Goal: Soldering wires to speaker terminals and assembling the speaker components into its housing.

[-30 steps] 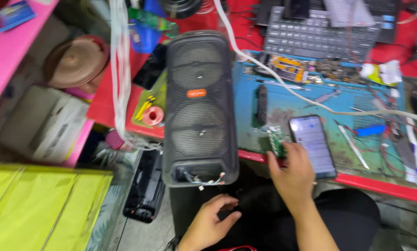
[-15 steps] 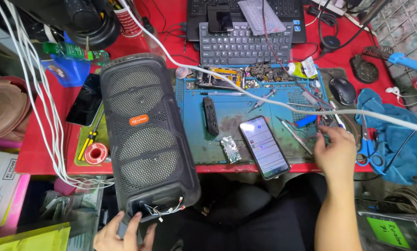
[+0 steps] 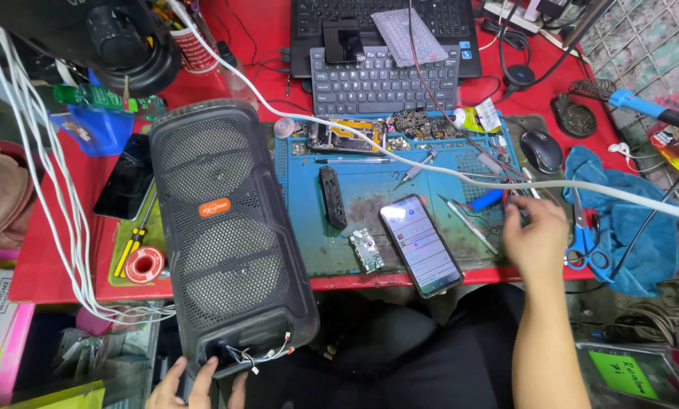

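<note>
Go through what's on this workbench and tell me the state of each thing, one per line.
Speaker: lying flat, bottom end open, wires hanging out.
Phone: screen lit.
Laptop: open.
Left hand: touching the speaker's bottom end.
Right hand: reaching among tools at the blue mat.

Even, fairly bright light is falling from above on the red tabletop (image 3: pixel 44 265), casting only soft, short shadows. The phone screen (image 3: pixel 420 244) is glowing and carrying a faint sheen — no harsh glare. The wide lens is bending the edges, bowing the white cable (image 3: pixel 400 155). The space below the tabletop is lying dim, and the right hand (image 3: pixel 536 238) is blurring slightly.
</note>
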